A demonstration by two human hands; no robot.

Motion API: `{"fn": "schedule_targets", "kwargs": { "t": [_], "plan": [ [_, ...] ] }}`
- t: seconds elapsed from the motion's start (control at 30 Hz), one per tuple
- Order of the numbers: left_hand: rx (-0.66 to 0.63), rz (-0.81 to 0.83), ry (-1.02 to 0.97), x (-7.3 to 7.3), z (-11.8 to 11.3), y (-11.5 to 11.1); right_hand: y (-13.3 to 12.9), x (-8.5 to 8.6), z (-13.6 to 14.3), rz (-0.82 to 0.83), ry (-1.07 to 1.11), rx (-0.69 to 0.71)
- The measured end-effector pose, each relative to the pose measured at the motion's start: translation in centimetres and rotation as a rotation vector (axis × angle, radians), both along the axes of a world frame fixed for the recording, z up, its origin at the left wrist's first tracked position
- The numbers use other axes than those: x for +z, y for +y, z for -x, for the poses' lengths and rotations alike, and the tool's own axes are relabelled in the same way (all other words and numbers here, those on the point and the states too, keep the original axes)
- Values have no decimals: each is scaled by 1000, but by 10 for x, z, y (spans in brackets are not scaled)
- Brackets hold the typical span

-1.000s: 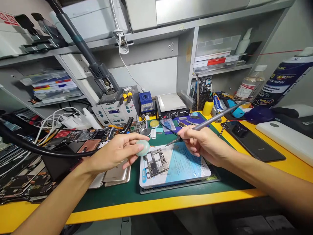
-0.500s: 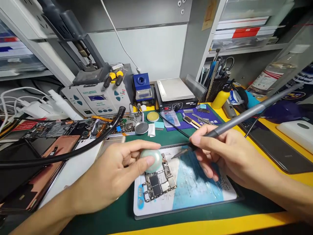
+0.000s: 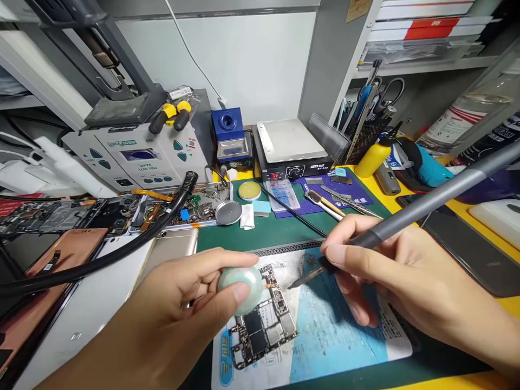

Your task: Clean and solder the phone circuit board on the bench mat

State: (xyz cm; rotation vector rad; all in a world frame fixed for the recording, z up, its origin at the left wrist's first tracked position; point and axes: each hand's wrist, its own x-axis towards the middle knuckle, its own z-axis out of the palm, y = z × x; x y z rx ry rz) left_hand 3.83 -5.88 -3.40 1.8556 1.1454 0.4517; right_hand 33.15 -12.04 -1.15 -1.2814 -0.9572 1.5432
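My left hand [image 3: 179,309] pinches a pale green, pearly round piece [image 3: 242,290] between thumb and fingers; its exact kind is unclear. Partly behind it lies a phone circuit board [image 3: 280,325], with black and silver chips, on a white and blue work mat [image 3: 337,336]. In my right hand [image 3: 377,265] is a grey soldering iron [image 3: 406,214], held like a pen. Its dark tip points left and down, close to the board's upper right edge. Whether the tip touches anything cannot be made out.
A rework station [image 3: 142,157] with a black hose [image 3: 162,225] fills the left. Behind are a blue iron stand [image 3: 227,127] and a heating plate [image 3: 290,141]. A round tin [image 3: 249,190], tweezers [image 3: 349,200], a yellow bottle [image 3: 374,157] and phones [image 3: 467,244] lie around.
The camera view has tilted down and moved closer. The green piece has shifted slightly left, so more of the board's top shows. The iron's tip stays near the board's right edge.
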Motion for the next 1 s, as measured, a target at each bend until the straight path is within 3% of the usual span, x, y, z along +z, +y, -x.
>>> {"fn": "schedule_targets", "kwargs": {
  "t": [0.07,0.23,0.5,0.57,0.7,0.87,1.0],
  "plan": [
    [10,-47,25,2,-2,-5,-1,2,1,-2,-57,8],
    [197,-226,60,6,-11,-22,-4,5,2,-30,-172,15],
    [28,-246,25,1,-3,-14,-6,4,12,-137,-300,-31],
    [41,-280,29,1,-3,-14,-7,2,12,-184,-348,-5],
    [190,-274,46,6,-13,-20,-7,0,12,-319,-426,-1],
    [123,-230,51,14,-25,-20,-3,4,20,-618,-610,-77],
    [91,-230,48,14,-24,-17,-2,5,24,-674,-681,-71]
  ]
}}
